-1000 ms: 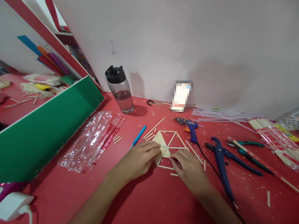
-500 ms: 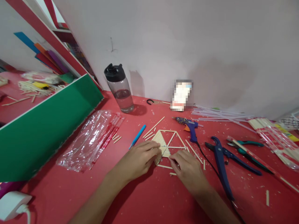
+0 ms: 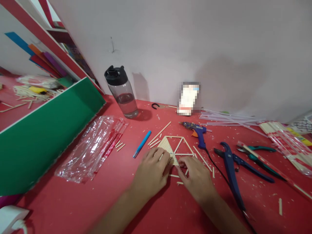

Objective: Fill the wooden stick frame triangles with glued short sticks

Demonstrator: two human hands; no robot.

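Observation:
A flat wooden-stick frame (image 3: 181, 154) with spokes meeting at its middle lies on the red table (image 3: 102, 204); its left part is filled with sticks side by side. My left hand (image 3: 154, 167) rests over the lower left of this filled part, fingers bent and pressed together, covering some sticks. Close beside it, my right hand (image 3: 196, 175) has its thumb and forefinger at the lower edge of the filled part, near the frame's centre. What the fingertips grip is too small to make out. Short loose sticks (image 3: 154, 142) lie at the frame's upper left.
A blue pen (image 3: 142, 144), plastic wrapping (image 3: 85, 149) and a water bottle (image 3: 123, 94) are on the left, beside a green board (image 3: 48, 139). On the right lie a glue gun (image 3: 197, 130), a blue cutter (image 3: 230, 172), green-handled pliers (image 3: 263, 162) and bagged sticks (image 3: 285, 146). A phone (image 3: 188, 99) leans on the wall.
My left hand has turned and shifted down and right, closer to my right hand, covering more of the lower left. My right hand has moved slightly. The view has shifted a little.

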